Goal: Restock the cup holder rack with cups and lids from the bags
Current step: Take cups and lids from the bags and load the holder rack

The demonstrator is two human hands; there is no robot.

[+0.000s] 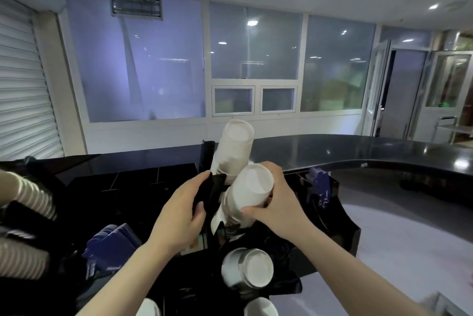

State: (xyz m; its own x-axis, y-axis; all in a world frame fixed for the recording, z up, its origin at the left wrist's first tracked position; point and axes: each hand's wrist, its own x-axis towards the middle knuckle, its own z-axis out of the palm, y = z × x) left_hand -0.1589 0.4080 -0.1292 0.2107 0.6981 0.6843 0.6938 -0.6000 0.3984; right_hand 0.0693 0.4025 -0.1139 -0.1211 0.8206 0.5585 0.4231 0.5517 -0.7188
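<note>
Fingers of the right hand were curled round a stack of white cups, held bottom-up and tilted in the black cup rack. The left hand gripped a black divider of the rack, thumb on its near face. A second white stack leaned just behind. The rack stood beside a dark glossy counter, with large windows beyond. Ribbed cup stacks at far left were cut off; the rack's lower slots were too dark to read.
</note>
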